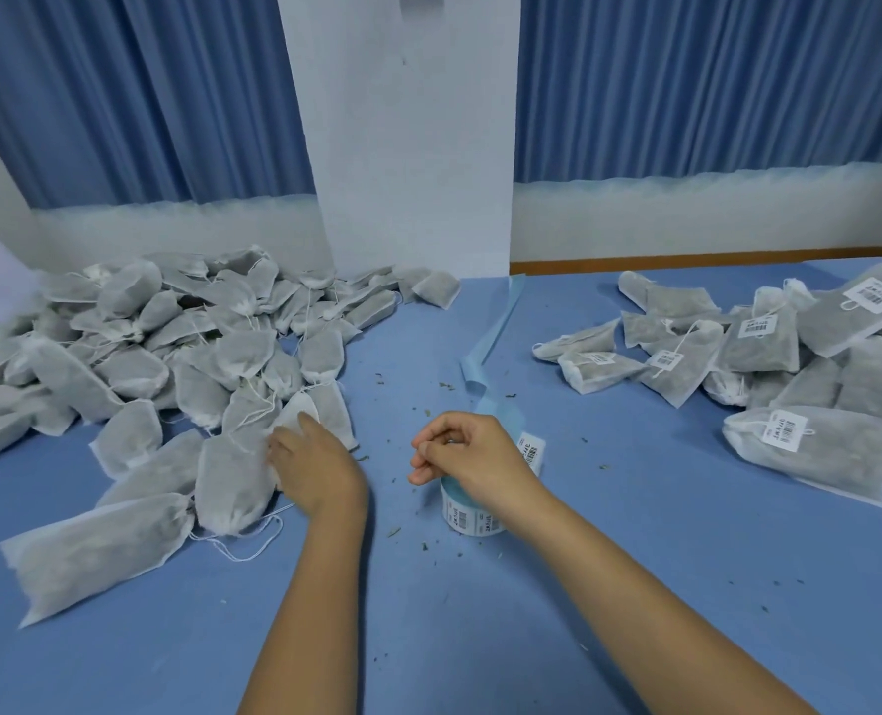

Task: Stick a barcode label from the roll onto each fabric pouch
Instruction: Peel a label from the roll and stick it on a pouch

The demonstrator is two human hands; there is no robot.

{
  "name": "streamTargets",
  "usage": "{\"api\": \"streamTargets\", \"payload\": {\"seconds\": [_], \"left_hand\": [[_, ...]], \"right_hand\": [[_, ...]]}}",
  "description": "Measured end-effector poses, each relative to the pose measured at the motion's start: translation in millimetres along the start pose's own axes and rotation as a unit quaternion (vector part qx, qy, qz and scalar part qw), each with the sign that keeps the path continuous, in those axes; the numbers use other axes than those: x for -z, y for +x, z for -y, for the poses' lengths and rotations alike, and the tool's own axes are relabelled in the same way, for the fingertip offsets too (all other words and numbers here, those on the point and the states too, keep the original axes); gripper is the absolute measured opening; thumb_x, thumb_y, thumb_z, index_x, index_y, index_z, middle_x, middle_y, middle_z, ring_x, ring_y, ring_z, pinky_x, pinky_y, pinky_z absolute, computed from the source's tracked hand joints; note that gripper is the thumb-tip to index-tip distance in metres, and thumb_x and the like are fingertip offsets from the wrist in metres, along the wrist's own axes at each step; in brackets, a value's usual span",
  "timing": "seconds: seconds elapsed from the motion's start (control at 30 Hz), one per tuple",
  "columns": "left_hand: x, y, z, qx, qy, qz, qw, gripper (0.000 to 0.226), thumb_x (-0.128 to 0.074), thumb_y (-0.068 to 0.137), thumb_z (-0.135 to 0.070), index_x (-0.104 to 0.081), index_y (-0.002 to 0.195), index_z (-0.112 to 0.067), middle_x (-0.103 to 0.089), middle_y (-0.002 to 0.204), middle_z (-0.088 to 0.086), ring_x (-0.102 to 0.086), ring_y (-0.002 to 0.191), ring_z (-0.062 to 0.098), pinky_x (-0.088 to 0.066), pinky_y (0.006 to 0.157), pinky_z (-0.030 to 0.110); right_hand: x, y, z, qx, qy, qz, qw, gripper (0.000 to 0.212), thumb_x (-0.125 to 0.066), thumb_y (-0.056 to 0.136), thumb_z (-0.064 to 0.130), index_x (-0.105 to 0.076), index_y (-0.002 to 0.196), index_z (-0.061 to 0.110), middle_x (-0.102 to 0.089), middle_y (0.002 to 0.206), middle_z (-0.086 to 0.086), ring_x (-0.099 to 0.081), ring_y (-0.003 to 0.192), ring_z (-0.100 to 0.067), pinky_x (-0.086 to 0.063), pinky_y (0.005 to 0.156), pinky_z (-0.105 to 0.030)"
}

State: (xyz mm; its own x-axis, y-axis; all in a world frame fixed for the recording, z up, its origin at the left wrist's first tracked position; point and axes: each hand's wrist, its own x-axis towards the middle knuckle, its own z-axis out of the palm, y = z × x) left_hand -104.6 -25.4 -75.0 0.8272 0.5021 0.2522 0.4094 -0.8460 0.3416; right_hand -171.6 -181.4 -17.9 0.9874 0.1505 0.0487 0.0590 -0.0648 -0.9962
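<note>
whether the right fingers (428, 448), curled over the roll (472, 518), pinch a label i cannot tell; one could crease. left fingers (309, 428) touch a pouch (227, 482) left of it, grip unclear.

Grey unlabelled pouches (170, 353) heaped left, labelled pouches (810, 384) right, label roll (462, 516) between

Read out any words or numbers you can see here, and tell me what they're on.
Label roll: barcodes and small print, too blurred to read.
Labels on the right-hand pouches: barcodes and a short code, too small to read.
Left-hand pouches: no text.
</note>
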Motion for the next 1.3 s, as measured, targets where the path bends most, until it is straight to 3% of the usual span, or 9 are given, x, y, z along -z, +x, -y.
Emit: {"api": "streamTargets", "payload": {"seconds": [0.33, 0.5, 0.6, 0.7, 0.8, 0.93, 1.03, 1.17, 1.3], "left_hand": [[4, 4, 12, -0.027, 0.054, -0.071, 0.996, 0.026, -0.066, 0.089, -0.034, -0.069, 0.099, -0.010, -0.061, 0.109, 0.009, -0.047, 0.108, 0.029, -0.032, 0.091, 0.040], [10, -5, -5, -0.136, -0.157, -0.188, 0.960, 0.026, -0.085, 0.068, -0.029, -0.066, 0.066, -0.011, -0.067, 0.080, 0.005, -0.058, 0.088, 0.031, -0.026, 0.098, 0.044], [10, -9, -12, -0.152, -0.274, -0.111, 0.943, 0.028, -0.084, 0.072, -0.028, -0.062, 0.062, -0.014, -0.066, 0.075, -0.006, -0.061, 0.077, 0.019, -0.026, 0.111, 0.040], [11, -10, -14, -0.093, -0.400, -0.057, 0.910, 0.022, -0.078, 0.081, -0.022, -0.063, 0.068, -0.011, -0.065, 0.083, -0.007, -0.064, 0.084, 0.017, -0.045, 0.087, 0.029], [27, -16, -19, -0.142, -0.469, -0.172, 0.855, 0.022, -0.072, 0.086, -0.015, -0.056, 0.070, -0.015, -0.067, 0.086, -0.008, -0.060, 0.084, -0.004, -0.042, 0.077, 0.009], [35, -34, -33, -0.322, -0.466, -0.124, 0.815, 0.017, -0.067, 0.087, -0.015, -0.056, 0.074, -0.018, -0.060, 0.083, -0.027, -0.057, 0.082, -0.019, -0.038, 0.069, -0.001], [31, -39, -40, -0.391, -0.466, -0.091, 0.789, 0.022, -0.061, 0.089, -0.023, -0.058, 0.075, -0.007, -0.062, 0.080, -0.014, -0.057, 0.075, -0.005, -0.040, 0.065, 0.004], [30, -36, -43, -0.437, -0.403, -0.098, 0.798, 0.015, -0.058, 0.089, -0.026, -0.059, 0.088, -0.011, -0.059, 0.088, -0.010, -0.054, 0.081, 0.004, -0.042, 0.073, 0.017], [33, -43, -48, -0.430, -0.405, -0.002, 0.807, 0.026, -0.056, 0.090, -0.043, -0.055, 0.115, -0.036, -0.059, 0.112, -0.026, -0.055, 0.105, 0.001, -0.039, 0.090, 0.016]], "right_hand": [[7, -7, -3, -0.016, -0.012, 0.002, 1.000, 0.019, -0.053, 0.089, -0.001, -0.063, 0.078, 0.010, -0.067, 0.074, -0.007, -0.069, 0.066, -0.019, -0.053, 0.073, -0.023], [11, -8, -1, 0.022, -0.002, 0.006, 1.000, 0.019, -0.054, 0.089, -0.004, -0.062, 0.077, 0.009, -0.067, 0.071, -0.005, -0.066, 0.060, -0.014, -0.054, 0.068, -0.020], [18, -9, 0, 0.054, -0.001, 0.003, 0.999, 0.020, -0.055, 0.090, -0.005, -0.062, 0.077, 0.008, -0.066, 0.069, -0.005, -0.064, 0.058, -0.012, -0.054, 0.068, -0.021], [25, -10, 1, 0.068, 0.000, 0.002, 0.998, 0.019, -0.056, 0.089, -0.005, -0.063, 0.078, 0.009, -0.067, 0.074, -0.004, -0.063, 0.061, -0.011, -0.052, 0.068, -0.018], [30, -9, 2, 0.134, -0.088, -0.029, 0.987, 0.027, -0.060, 0.086, -0.005, -0.065, 0.095, 0.019, -0.062, 0.112, 0.001, -0.062, 0.092, -0.005, -0.047, 0.083, -0.015], [43, 0, 7, 0.261, -0.232, -0.063, 0.935, 0.074, -0.056, 0.083, -0.011, -0.035, 0.140, 0.033, -0.026, 0.151, 0.012, -0.025, 0.139, -0.001, -0.030, 0.109, -0.017], [52, 8, 5, 0.236, -0.254, -0.064, 0.936, 0.063, -0.060, 0.085, -0.005, -0.046, 0.135, 0.030, -0.048, 0.137, 0.007, -0.046, 0.123, -0.001, -0.041, 0.100, -0.019], [59, 10, -7, 0.183, -0.207, -0.135, 0.952, 0.016, -0.068, 0.084, 0.004, -0.067, 0.095, 0.016, -0.061, 0.071, 0.003, -0.050, 0.056, -0.003, -0.041, 0.059, -0.014], [53, 10, -9, 0.210, -0.189, -0.151, 0.947, 0.013, -0.067, 0.082, -0.001, -0.069, 0.086, 0.011, -0.066, 0.071, -0.006, -0.055, 0.062, -0.016, -0.049, 0.064, -0.026]]}}
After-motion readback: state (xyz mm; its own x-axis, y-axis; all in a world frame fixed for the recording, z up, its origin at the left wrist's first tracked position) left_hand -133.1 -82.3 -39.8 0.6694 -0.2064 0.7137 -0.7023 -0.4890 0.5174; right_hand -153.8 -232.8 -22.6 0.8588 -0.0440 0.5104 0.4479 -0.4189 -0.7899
